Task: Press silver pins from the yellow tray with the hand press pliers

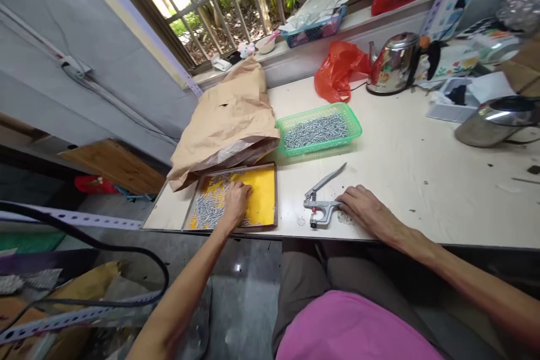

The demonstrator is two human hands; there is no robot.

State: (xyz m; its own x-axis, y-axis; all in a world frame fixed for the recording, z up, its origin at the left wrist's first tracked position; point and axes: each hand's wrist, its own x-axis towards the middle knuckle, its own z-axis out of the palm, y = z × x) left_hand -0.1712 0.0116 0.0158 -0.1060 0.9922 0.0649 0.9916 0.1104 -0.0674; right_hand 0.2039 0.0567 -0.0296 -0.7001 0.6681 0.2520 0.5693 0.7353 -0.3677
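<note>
**Hands at tray and pliers**

The left grip (236,202) rests in the yellow tray (266,194) at the counter's (422,180) near edge, fingers curled over small metal pieces (207,208); I cannot tell whether it grasps any. The right grip (367,211) lies released, fingertips touching the pliers (320,198), which lie flat just right of the tray. A green basket (356,127) sits behind, beside a paper bag (228,118).
</note>
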